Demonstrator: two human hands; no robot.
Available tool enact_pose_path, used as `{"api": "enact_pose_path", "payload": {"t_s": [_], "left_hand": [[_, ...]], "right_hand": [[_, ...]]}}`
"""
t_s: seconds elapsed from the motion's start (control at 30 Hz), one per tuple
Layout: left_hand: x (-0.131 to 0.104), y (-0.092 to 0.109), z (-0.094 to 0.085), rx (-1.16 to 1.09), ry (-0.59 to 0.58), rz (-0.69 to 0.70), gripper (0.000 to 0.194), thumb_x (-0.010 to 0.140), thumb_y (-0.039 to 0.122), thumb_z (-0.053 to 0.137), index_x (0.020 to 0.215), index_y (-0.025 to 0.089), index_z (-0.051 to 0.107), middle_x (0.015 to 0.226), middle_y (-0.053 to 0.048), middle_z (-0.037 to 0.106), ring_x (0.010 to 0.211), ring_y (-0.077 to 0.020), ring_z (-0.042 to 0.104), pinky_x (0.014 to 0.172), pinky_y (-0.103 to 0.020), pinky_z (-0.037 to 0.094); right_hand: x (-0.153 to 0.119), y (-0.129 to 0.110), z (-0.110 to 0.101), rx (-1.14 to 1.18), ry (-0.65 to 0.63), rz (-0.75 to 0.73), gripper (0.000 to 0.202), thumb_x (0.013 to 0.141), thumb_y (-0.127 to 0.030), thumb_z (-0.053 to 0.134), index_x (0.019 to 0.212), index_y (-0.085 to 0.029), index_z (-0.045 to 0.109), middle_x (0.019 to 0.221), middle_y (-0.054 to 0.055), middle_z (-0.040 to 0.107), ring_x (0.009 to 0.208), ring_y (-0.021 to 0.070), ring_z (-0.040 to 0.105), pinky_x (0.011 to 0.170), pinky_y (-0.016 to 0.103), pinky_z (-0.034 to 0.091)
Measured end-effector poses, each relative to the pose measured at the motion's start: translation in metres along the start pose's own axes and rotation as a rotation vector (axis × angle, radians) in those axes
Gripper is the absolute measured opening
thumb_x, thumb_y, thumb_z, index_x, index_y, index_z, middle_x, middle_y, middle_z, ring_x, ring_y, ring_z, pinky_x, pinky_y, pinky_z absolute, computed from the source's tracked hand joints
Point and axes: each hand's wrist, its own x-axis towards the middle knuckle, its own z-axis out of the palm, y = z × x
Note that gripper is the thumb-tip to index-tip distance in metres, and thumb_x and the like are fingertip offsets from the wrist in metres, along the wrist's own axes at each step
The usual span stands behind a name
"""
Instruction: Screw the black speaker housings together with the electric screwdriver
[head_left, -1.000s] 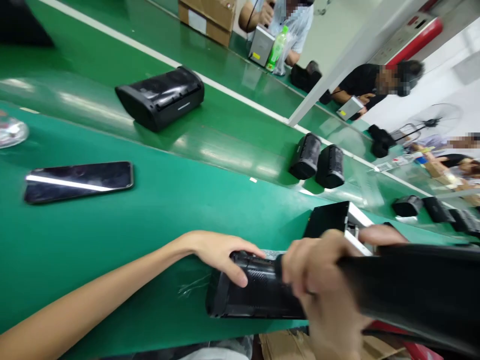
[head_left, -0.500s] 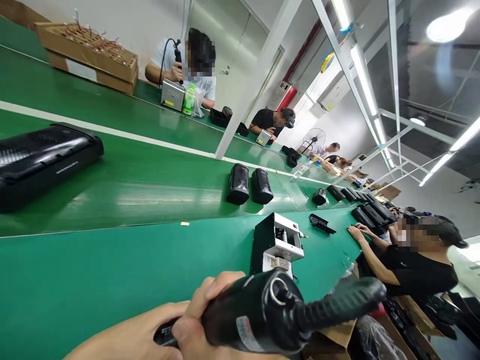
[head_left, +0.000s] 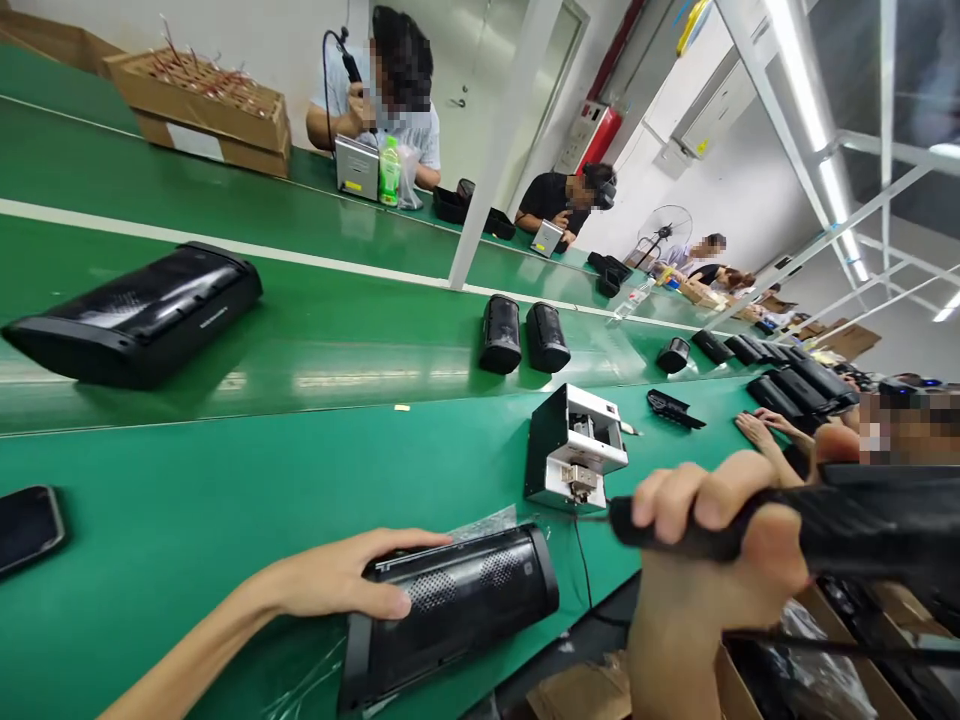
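Note:
My right hand (head_left: 739,490) is wrapped around a black electric screwdriver (head_left: 885,520) at the lower right. Its thin bit points left, just in front of the screw feeder (head_left: 581,450), a black-and-white box on the bench. With thumb on the near face and fingers over the far edge, my left hand (head_left: 352,575) grips a black speaker (head_left: 465,605) lying on the bench. Clear plastic film (head_left: 487,522) shows behind and under the speaker. Any screw on the bit is too small to make out.
A phone (head_left: 28,525) lies at the left. Another black speaker (head_left: 142,315) and two smaller black housings (head_left: 501,335) stand on the green line behind. A black plastic part (head_left: 675,408) lies beyond the feeder. Co-workers sit opposite and at the right; an open carton (head_left: 750,680) is below.
The screwdriver has moved right, away from the low centre, and turned so its bit points left. My left hand is now on the speaker. The view has shifted, bringing speaker and phone into sight.

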Motion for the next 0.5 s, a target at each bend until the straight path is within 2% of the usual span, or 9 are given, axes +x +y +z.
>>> {"api": "enact_pose_path", "payload": {"t_s": [0.03, 0.07, 0.13, 0.2, 0.33, 0.5], "left_hand": [[-0.001, 0.000, 0.000, 0.004, -0.008, -0.005, 0.107, 0.083, 0.095, 0.071, 0.172, 0.038, 0.053, 0.181, -0.006, 0.049, 0.160, -0.0461, 0.052, 0.130, -0.053, 0.048], [-0.001, -0.001, 0.000, 0.005, -0.010, -0.005, 0.106, 0.084, 0.095, 0.070, 0.172, 0.039, 0.053, 0.181, -0.006, 0.048, 0.161, -0.0465, 0.052, 0.129, -0.053, 0.049], [0.000, -0.006, 0.000, 0.001, -0.005, 0.003, 0.105, 0.085, 0.095, 0.070, 0.173, 0.040, 0.052, 0.181, -0.006, 0.048, 0.161, -0.0465, 0.052, 0.128, -0.052, 0.051], [0.001, -0.012, 0.001, 0.004, 0.004, 0.011, 0.103, 0.086, 0.095, 0.069, 0.172, 0.040, 0.053, 0.181, -0.006, 0.048, 0.161, -0.0462, 0.052, 0.127, -0.051, 0.052], [0.002, -0.016, 0.001, 0.020, 0.004, 0.019, 0.104, 0.087, 0.096, 0.067, 0.173, 0.039, 0.052, 0.182, -0.006, 0.047, 0.160, -0.0456, 0.054, 0.125, -0.049, 0.055], [0.004, -0.015, 0.002, 0.013, -0.009, 0.007, 0.101, 0.089, 0.095, 0.065, 0.173, 0.040, 0.052, 0.183, -0.002, 0.045, 0.163, -0.0438, 0.051, 0.127, -0.046, 0.053]], "right_hand": [[0.012, 0.004, -0.016, -0.051, 0.049, -0.005, 0.043, 0.096, -0.040, 0.083, 0.069, -0.021, 0.056, 0.055, -0.010, 0.047, 0.033, 0.0088, 0.043, 0.037, 0.023, 0.048], [0.021, 0.011, -0.031, -0.093, 0.114, -0.020, 0.035, 0.094, -0.036, 0.084, 0.075, -0.022, 0.058, 0.056, -0.011, 0.049, 0.034, 0.0084, 0.044, 0.038, 0.022, 0.048], [0.030, 0.029, -0.053, -0.157, 0.188, -0.024, 0.024, 0.092, -0.028, 0.085, 0.096, -0.024, 0.062, 0.061, -0.013, 0.055, 0.037, 0.0098, 0.047, 0.040, 0.022, 0.049], [0.028, 0.050, -0.066, -0.197, 0.216, -0.011, 0.037, 0.091, -0.027, 0.086, 0.117, -0.027, 0.059, 0.066, -0.014, 0.059, 0.039, 0.0116, 0.049, 0.040, 0.024, 0.049], [0.018, 0.077, -0.072, -0.246, 0.226, 0.021, 0.044, 0.093, -0.033, 0.086, 0.123, -0.025, 0.055, 0.067, -0.013, 0.059, 0.041, 0.0126, 0.051, 0.045, 0.028, 0.051], [0.012, 0.081, -0.066, -0.246, 0.162, 0.111, 0.041, 0.094, -0.037, 0.086, 0.119, -0.025, 0.055, 0.064, -0.014, 0.056, 0.040, 0.0124, 0.049, 0.044, 0.028, 0.047]]}}
